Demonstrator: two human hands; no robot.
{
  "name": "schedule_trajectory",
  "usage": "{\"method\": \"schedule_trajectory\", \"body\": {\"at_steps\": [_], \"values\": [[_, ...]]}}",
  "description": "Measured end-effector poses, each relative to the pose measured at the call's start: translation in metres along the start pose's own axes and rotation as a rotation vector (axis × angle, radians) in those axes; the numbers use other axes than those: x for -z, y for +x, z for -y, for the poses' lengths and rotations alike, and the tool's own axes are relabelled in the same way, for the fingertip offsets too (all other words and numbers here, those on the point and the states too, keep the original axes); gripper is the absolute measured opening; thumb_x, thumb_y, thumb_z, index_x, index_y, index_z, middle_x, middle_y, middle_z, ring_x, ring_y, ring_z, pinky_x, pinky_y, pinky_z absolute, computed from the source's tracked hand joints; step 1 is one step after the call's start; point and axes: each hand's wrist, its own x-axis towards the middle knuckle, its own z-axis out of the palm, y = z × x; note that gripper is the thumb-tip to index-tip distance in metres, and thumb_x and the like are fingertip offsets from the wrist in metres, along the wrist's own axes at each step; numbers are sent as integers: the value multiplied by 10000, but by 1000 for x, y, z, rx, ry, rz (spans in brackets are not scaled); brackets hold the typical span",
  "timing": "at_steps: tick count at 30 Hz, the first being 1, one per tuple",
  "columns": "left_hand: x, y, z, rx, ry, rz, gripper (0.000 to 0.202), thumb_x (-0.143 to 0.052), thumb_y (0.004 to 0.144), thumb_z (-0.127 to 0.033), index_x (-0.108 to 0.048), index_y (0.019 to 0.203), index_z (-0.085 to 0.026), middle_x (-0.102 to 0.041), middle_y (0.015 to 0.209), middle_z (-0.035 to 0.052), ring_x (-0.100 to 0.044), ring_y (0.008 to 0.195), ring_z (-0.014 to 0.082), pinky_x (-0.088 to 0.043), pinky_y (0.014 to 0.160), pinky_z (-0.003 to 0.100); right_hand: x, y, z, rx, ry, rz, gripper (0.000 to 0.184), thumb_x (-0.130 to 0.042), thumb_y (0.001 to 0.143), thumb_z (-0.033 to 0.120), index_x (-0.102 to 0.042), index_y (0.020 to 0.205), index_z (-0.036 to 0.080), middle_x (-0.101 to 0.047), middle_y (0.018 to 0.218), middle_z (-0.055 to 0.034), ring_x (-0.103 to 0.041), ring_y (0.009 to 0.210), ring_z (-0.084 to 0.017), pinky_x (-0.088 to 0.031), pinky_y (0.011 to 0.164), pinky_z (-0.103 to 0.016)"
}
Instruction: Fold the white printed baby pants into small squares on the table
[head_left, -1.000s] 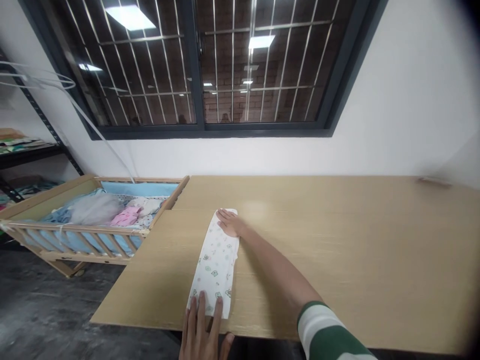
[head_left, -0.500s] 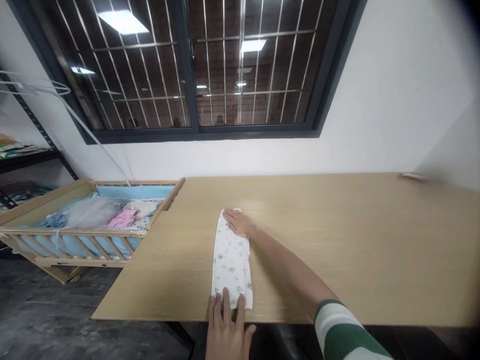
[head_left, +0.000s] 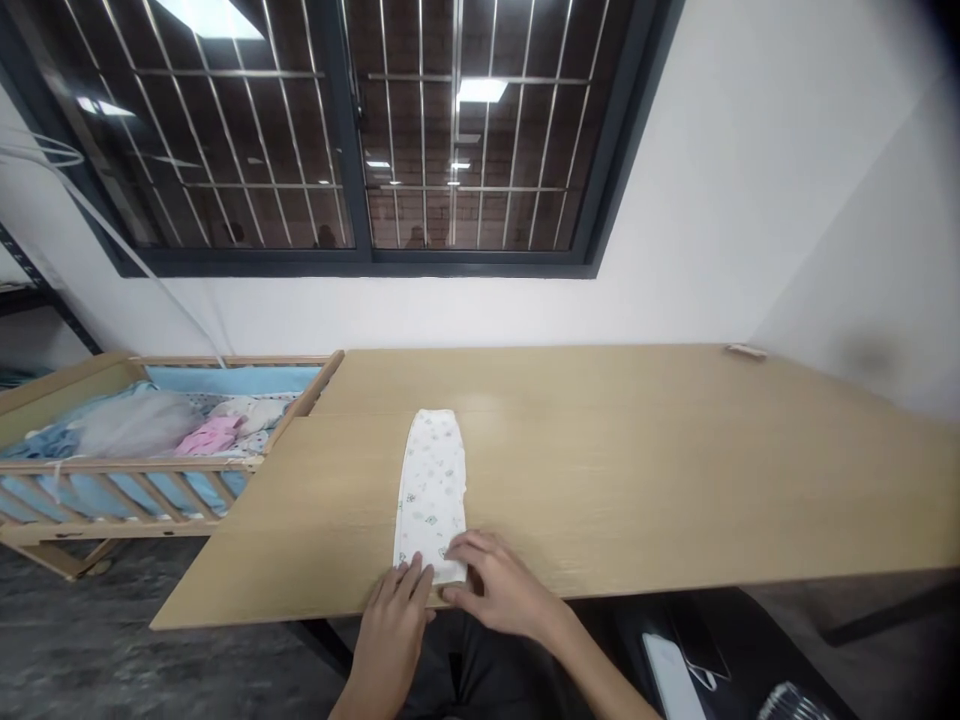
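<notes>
A long, narrow piece of folded white cloth with small green and grey prints lies flat on the wooden tabletop, its short end close to the front edge. My left hand rests at the cloth's near left corner, fingers stretched over it and the thumb partly hidden. At the near right corner is my right hand, fingers bent, with a gap between the fingertips on the cloth and the thumb below. The cloth's far end is uncovered.
To the left stands a wooden crib with blue lining, holding pink, white and blue fabrics. A barred window is ahead. A small flat object lies at the table's back right. Below the front edge, a white device with a cable shows.
My right hand has drawn back from the cloth's far end to its near right corner. My left hand stays at the near end. The view has shifted to the right.
</notes>
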Motion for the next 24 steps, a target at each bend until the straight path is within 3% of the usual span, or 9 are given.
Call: {"method": "schedule_trajectory", "body": {"at_steps": [4, 10, 13, 17, 20, 24], "values": [[3, -3, 2, -56, 11, -31, 538, -524, 869, -16, -566, 1365, -220, -627, 1407, 62, -665, 1132, 254, -581, 925, 392, -19, -26, -2, 15, -76, -39, 517, -772, 834, 248, -620, 1327, 217, -601, 1392, -114, -513, 1324, -304, -421, 1113, -449], [23, -4, 0, -110, -135, -106, 566, -420, 840, 51, -622, 1247, -285, -690, 1298, 3, -679, 1050, 226, -586, 893, 396, -37, -46, -9, 91, -111, -197, 313, -518, 967, 104, -636, 1216, 252, -660, 1225, -85, -584, 1224, -260, -498, 1026, -444], [35, -2, -4, -129, -235, -123, 570, -384, 823, 71, -627, 1213, -267, -714, 1190, 29, -673, 1024, 219, -585, 891, 394, -35, -53, -1, 66, -74, -236, 265, -472, 1007, 148, -617, 1196, 265, -663, 1162, -72, -616, 1143, -235, -524, 980, -402], [49, 3, -13, -120, -400, -36, 539, -370, 832, 67, -626, 1202, -230, -676, 1085, 77, -671, 945, 177, -592, 863, 321, -24, -59, 11, 0, -39, -234, 201, -466, 1028, 224, -615, 1146, 288, -679, 1059, -45, -645, 1026, -228, -543, 935, -404], [55, 4, -16, -88, -443, -7, 531, -373, 892, 22, -592, 1293, -249, -668, 1100, 79, -682, 966, 164, -587, 906, 298, -18, -63, 14, -33, 17, -212, 228, -453, 1034, 264, -604, 1194, 324, -687, 1089, -50, -641, 1058, -251, -532, 969, -449], [57, 1, -9, -93, -389, -62, 406, -406, 1002, -127, -559, 1349, -271, -698, 1196, 50, -677, 1109, 175, -562, 1001, 295, -20, -68, 8, -64, 137, -245, 272, -456, 1035, 325, -580, 1272, 371, -688, 1147, -59, -639, 1087, -271, -532, 978, -471]]}}
